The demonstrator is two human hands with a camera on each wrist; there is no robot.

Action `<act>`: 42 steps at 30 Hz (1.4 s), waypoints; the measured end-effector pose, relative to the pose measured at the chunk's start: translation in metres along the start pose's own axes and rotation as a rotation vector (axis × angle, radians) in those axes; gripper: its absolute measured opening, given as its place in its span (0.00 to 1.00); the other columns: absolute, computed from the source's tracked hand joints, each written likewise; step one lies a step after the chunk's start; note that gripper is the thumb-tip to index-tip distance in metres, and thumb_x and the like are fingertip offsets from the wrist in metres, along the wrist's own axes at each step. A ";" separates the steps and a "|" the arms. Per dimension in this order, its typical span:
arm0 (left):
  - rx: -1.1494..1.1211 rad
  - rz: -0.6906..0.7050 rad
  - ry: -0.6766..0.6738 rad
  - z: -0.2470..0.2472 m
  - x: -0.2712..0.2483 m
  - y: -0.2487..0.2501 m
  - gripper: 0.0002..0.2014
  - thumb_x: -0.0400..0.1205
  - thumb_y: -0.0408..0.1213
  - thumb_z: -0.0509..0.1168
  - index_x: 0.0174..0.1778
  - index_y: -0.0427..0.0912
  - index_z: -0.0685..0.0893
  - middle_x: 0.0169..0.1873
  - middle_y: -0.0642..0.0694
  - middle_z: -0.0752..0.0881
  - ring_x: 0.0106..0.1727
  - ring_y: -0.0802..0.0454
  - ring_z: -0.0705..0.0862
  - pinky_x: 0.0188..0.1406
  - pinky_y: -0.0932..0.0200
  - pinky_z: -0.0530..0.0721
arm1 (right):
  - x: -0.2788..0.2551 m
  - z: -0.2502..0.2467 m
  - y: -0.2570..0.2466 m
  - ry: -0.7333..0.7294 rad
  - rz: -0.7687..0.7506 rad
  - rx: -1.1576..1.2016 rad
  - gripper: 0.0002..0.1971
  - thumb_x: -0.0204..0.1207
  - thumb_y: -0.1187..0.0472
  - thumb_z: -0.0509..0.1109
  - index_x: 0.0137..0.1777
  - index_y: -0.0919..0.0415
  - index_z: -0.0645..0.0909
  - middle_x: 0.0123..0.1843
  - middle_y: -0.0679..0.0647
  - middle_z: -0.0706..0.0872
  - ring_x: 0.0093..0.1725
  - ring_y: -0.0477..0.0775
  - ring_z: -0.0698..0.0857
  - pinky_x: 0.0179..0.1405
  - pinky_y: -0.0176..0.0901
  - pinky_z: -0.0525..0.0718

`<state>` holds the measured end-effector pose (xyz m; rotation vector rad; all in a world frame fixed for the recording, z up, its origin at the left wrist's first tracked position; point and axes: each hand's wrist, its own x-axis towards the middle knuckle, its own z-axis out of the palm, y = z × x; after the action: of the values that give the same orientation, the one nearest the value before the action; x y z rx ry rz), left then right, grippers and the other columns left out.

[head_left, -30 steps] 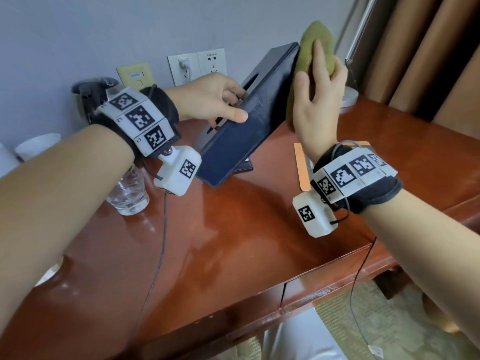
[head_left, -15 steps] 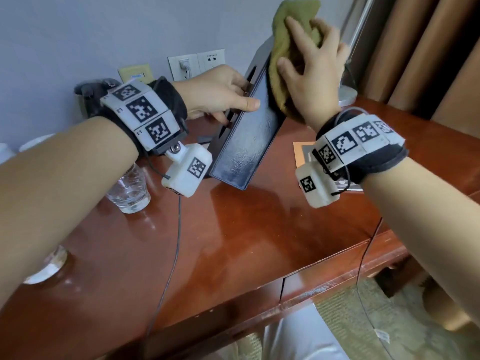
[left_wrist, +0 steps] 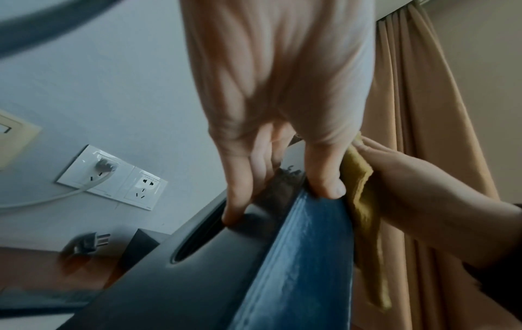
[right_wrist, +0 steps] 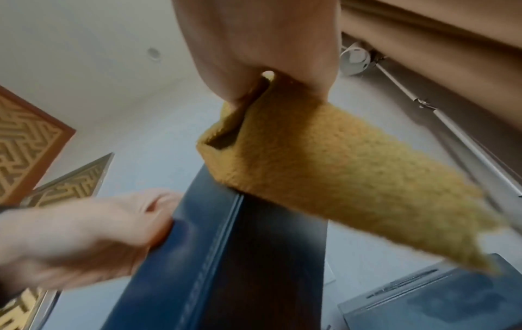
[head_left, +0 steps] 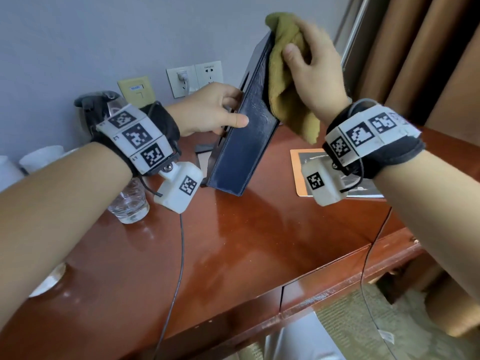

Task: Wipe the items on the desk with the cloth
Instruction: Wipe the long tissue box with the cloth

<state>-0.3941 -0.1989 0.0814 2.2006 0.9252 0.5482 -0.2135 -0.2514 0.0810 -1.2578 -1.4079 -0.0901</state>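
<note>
**Both hands gripping: left on box, right on cloth**

Left hand (head_left: 210, 110) grips the dark blue tissue box (head_left: 244, 141): thumb flat on the blue side, fingers (left_wrist: 240, 178) hooked at the slot opening. Box is tilted up, lower corner close to the desk (head_left: 233, 250); contact not clear. Right hand (head_left: 311, 71) clutches the yellow-green cloth (head_left: 285, 81) and presses it on the box's upper right face, loose end hanging below the palm. On the desk: glass (head_left: 130, 203) left of the box, orange-edged card (head_left: 298, 165) to the right. Wall sockets (head_left: 194, 76) and a kettle (head_left: 96, 107) behind.
</note>
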 end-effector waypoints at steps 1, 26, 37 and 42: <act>0.004 0.006 0.010 0.000 0.000 -0.001 0.17 0.81 0.28 0.67 0.65 0.42 0.77 0.51 0.52 0.85 0.50 0.50 0.82 0.32 0.65 0.79 | 0.000 -0.003 -0.001 0.011 0.067 0.053 0.14 0.82 0.59 0.60 0.65 0.58 0.77 0.56 0.45 0.79 0.57 0.41 0.77 0.55 0.20 0.68; -0.074 -0.016 -0.063 -0.025 -0.026 0.003 0.18 0.79 0.22 0.67 0.54 0.51 0.76 0.51 0.51 0.83 0.42 0.66 0.85 0.37 0.63 0.85 | -0.015 -0.052 0.029 -0.160 0.520 0.053 0.07 0.79 0.55 0.69 0.54 0.54 0.81 0.36 0.48 0.78 0.29 0.42 0.77 0.17 0.30 0.76; -0.032 0.005 -0.091 -0.026 -0.028 0.001 0.18 0.66 0.37 0.67 0.52 0.53 0.78 0.48 0.59 0.85 0.45 0.68 0.86 0.43 0.60 0.86 | -0.056 -0.050 0.077 -0.567 0.678 -0.277 0.23 0.74 0.47 0.72 0.53 0.69 0.86 0.41 0.59 0.81 0.38 0.53 0.78 0.38 0.41 0.76; -0.045 0.026 -0.146 -0.024 -0.025 0.004 0.20 0.66 0.34 0.67 0.54 0.52 0.78 0.52 0.55 0.84 0.46 0.66 0.86 0.40 0.63 0.88 | -0.068 -0.039 0.073 -0.962 0.687 -0.313 0.16 0.72 0.47 0.74 0.53 0.58 0.84 0.49 0.52 0.86 0.54 0.54 0.81 0.61 0.48 0.76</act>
<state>-0.4226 -0.2093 0.0976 2.1827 0.8006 0.4105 -0.1549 -0.2893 -0.0004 -2.1367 -1.6731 0.9014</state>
